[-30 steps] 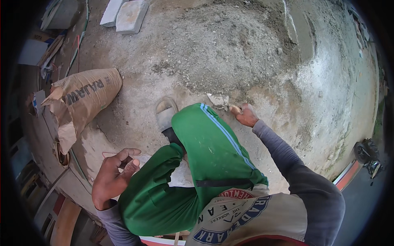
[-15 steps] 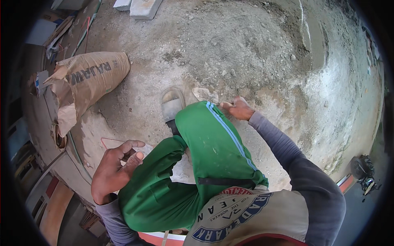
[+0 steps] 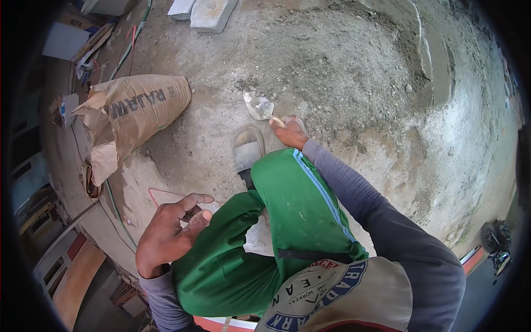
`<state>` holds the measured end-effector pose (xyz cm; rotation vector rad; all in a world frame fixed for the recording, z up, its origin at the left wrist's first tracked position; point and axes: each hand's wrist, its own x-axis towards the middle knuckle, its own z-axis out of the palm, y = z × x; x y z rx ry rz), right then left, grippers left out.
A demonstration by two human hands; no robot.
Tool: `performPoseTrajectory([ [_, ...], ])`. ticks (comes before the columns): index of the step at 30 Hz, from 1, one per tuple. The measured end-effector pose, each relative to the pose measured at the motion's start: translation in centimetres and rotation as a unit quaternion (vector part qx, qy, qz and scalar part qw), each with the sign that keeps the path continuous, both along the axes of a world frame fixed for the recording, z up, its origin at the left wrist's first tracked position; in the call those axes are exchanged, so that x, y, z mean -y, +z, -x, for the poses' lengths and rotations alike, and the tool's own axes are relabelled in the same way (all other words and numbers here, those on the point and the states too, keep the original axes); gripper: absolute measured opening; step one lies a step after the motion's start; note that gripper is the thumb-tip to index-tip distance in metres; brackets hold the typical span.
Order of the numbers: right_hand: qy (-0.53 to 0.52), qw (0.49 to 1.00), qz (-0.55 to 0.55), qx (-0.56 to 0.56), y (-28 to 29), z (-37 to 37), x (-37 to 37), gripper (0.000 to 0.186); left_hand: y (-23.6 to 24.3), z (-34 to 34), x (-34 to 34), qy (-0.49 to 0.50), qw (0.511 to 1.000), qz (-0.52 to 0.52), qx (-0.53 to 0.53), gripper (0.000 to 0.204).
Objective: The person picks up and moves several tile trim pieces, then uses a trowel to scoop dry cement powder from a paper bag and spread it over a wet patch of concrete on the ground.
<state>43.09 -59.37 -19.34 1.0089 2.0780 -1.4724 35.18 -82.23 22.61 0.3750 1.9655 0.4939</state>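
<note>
My right hand (image 3: 289, 133) is closed around the handle of a small trowel (image 3: 259, 106), just beyond my right knee. The blade, smeared with pale grey, points left, low over the rough ground; whether it touches is hard to tell. Over my left knee, my left hand (image 3: 168, 235) hangs with bent fingers, thumb and forefinger apart, and nothing shows in it. A thin pink line (image 3: 166, 191), perhaps string or an edge, runs on the ground beside those fingers. Grey sandy rubble (image 3: 332, 72) spreads ahead of the trowel.
An opened brown paper sack (image 3: 138, 110) lies at the left, near a green hose (image 3: 113, 207). Two pale blocks (image 3: 213, 15) sit at the far side. My sandalled foot (image 3: 248, 148) is close to the trowel. A black plastic bag (image 3: 496, 240) stands at the right.
My right hand has swung left and forward with the trowel, whose blade now lies beyond my foot. My left hand keeps its pose; the whole view has shifted slightly.
</note>
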Motion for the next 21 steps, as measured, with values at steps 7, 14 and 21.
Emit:
performPoseTrajectory([
  [7,-0.323,0.913,0.214,-0.127,6.7,3.8,-8.8,0.048,-0.4,-0.1,0.9,0.012,1.000,0.012,0.005,0.030],
  [14,-0.233,0.937,0.229,-0.126,9.6,5.6,-4.7,0.043,0.8,0.1,-0.1,0.009,1.000,0.013,0.026,0.031],
  [21,-0.269,0.951,-0.014,-0.153,-0.6,17.2,-2.5,0.045,0.5,-0.3,-1.1,-0.027,1.000,0.004,0.010,0.035],
])
